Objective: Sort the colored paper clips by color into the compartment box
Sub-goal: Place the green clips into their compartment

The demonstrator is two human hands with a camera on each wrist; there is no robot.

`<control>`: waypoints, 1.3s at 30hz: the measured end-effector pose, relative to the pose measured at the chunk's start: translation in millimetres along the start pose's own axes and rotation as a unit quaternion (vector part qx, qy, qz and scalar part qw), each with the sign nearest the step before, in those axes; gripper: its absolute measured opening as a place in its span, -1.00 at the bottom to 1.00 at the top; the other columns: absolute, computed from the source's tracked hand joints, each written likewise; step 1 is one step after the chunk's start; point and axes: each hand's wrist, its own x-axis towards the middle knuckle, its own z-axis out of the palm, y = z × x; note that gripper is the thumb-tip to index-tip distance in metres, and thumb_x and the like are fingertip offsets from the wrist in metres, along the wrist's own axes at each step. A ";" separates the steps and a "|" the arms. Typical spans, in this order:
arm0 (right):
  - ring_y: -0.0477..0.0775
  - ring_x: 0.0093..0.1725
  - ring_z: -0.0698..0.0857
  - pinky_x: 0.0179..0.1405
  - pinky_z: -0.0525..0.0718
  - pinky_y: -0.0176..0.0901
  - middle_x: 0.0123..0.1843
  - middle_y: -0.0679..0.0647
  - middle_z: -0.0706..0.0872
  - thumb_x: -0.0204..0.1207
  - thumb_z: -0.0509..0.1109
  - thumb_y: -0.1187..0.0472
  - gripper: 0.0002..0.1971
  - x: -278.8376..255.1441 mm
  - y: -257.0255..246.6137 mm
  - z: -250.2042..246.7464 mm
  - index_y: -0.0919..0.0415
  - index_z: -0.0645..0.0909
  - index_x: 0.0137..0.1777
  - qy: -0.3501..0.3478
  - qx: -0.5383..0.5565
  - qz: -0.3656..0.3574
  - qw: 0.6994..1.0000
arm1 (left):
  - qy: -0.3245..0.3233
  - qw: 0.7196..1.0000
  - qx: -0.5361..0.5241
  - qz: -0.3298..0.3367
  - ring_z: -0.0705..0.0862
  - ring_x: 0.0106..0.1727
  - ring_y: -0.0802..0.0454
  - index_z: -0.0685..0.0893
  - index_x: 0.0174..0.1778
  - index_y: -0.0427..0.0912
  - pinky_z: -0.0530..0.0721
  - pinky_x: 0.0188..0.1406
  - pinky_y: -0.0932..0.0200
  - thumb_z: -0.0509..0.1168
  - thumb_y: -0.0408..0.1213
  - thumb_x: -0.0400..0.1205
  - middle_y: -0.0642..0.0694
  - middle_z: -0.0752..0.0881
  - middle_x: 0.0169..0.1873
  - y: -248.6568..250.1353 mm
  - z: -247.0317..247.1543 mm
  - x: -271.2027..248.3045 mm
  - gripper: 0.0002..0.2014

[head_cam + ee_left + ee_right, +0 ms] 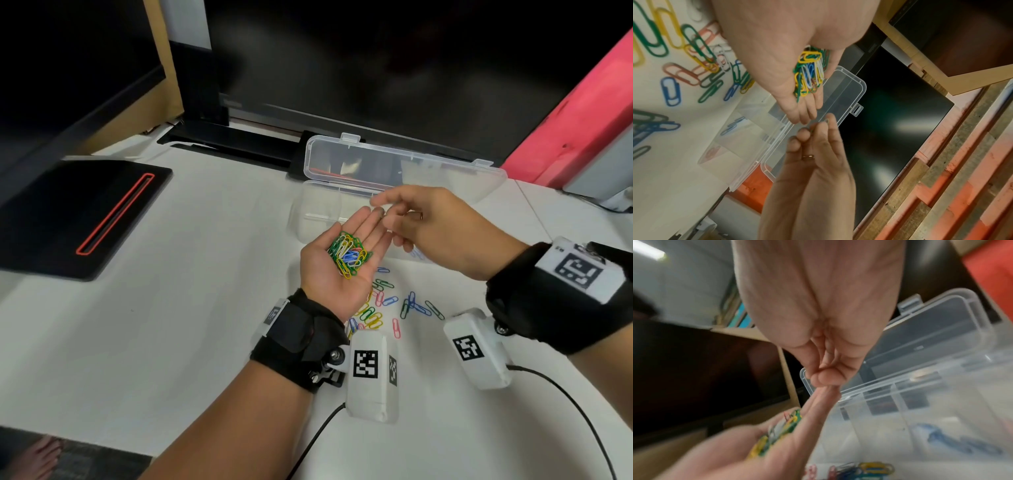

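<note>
The left hand lies palm up with its fingers straight, carrying a heap of paper clips in green, yellow, blue and white on the palm. The right hand hovers just beyond the left fingertips, its thumb and fingers drawn together; whether they pinch a clip is too small and blurred to tell. The clear compartment box sits on the white surface right behind both hands, its lid open and leaning back. A few blue clips lie in one compartment under the right hand. More loose clips are scattered on the surface between the two wrists.
</note>
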 end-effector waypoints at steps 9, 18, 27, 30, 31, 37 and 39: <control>-0.21 -0.49 0.57 -0.44 0.49 -0.38 -0.44 -0.19 0.72 0.53 0.27 0.27 -0.80 -5.5 -8.3 5.7 0.11 0.63 -0.31 -0.011 -0.030 0.025 0.999 | -0.005 1.000 0.010 -0.002 0.65 0.30 -0.23 0.61 0.30 -0.41 0.57 0.38 -0.08 0.03 -0.23 0.76 -0.35 0.70 0.25 1.4 0.0 0.9 -0.61; -0.17 -0.11 0.69 0.01 0.64 -0.18 -0.20 -0.28 0.73 0.43 0.59 0.00 -0.84 -4.5 -8.7 8.9 -0.11 0.76 -0.01 -0.055 -0.263 -0.063 0.961 | -0.012 1.000 -0.007 -0.007 0.76 0.11 -0.23 0.59 0.33 -0.39 0.77 0.03 -0.05 -0.02 -0.16 0.79 -0.35 0.71 0.24 1.2 -0.3 1.6 -0.56; -0.27 -0.50 0.48 -0.48 0.39 -0.48 -0.65 -0.29 0.47 0.42 0.59 0.05 -0.89 -6.0 -7.5 -2.4 0.01 0.73 -0.23 -0.070 -0.170 -0.043 0.982 | -0.015 0.999 -0.029 -0.012 0.72 0.20 -0.28 0.61 0.31 -0.42 0.73 0.14 -0.17 0.00 -0.19 0.79 -0.38 0.69 0.27 2.7 -1.2 0.8 -0.58; -0.29 -0.52 0.50 -0.50 0.39 -0.51 -0.68 -0.31 0.47 0.41 0.59 0.06 -0.88 -7.5 -8.4 -2.6 0.06 0.75 -0.23 -0.061 -0.143 -0.032 0.987 | -0.008 1.000 -0.023 -0.017 0.73 0.18 -0.26 0.62 0.30 -0.41 0.81 -0.05 -0.03 0.00 -0.19 0.79 -0.36 0.69 0.26 1.6 -0.3 0.7 -0.58; -0.32 -0.51 0.52 -0.50 0.39 -0.53 -0.68 -0.34 0.48 0.41 0.60 0.07 -0.89 -7.3 -8.6 -2.3 0.07 0.76 -0.22 -0.055 -0.136 -0.030 0.989 | -0.008 1.000 -0.024 -0.017 0.75 0.15 -0.26 0.62 0.28 -0.42 0.78 0.05 -0.05 0.00 -0.20 0.78 -0.37 0.69 0.26 1.1 -0.3 0.7 -0.58; -0.42 -0.50 0.54 -0.46 0.42 -0.58 -0.68 -0.38 0.52 0.34 0.65 0.13 -0.90 -5.2 -10.4 0.3 0.11 0.81 -0.22 -0.030 -0.144 -0.032 0.989 | -0.004 1.000 -0.022 -0.020 0.80 0.05 -0.24 0.63 0.25 -0.44 0.76 0.10 -0.10 0.01 -0.21 0.78 -0.38 0.74 0.17 -1.2 2.9 -2.6 -0.59; -0.42 -0.49 0.55 -0.45 0.41 -0.60 -0.68 -0.40 0.51 0.38 0.63 0.19 -0.93 -6.1 -12.2 0.8 0.14 0.81 -0.19 -0.033 -0.150 -0.037 0.987 | 0.005 0.999 -0.023 -0.023 0.79 0.06 -0.23 0.62 0.28 -0.44 0.79 -0.16 0.04 0.01 -0.22 0.78 -0.37 0.73 0.18 -1.0 2.7 -2.2 -0.59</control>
